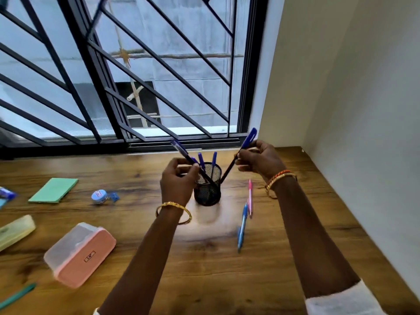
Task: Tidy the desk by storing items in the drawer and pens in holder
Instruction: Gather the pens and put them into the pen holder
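A black mesh pen holder [208, 192] stands on the wooden desk [204, 258] with three blue-capped pens [213, 161] upright in it. My left hand [178, 181] grips a dark blue pen [181, 151], its lower end slanting into the holder's mouth. My right hand [261, 160] grips another dark blue pen [247, 139], tip pointing down at the holder's right rim. A pink pen [250, 198] and a light blue pen [242, 228] lie on the desk right of the holder.
Left of the holder lie a green notepad [53, 190], a small round tin [99, 196] with a blue clip, a pink lidded box [79, 254], a yellow case [16, 231] and a teal pen [17, 296]. A barred window [127, 76] runs behind; a wall [352, 110] bounds the right.
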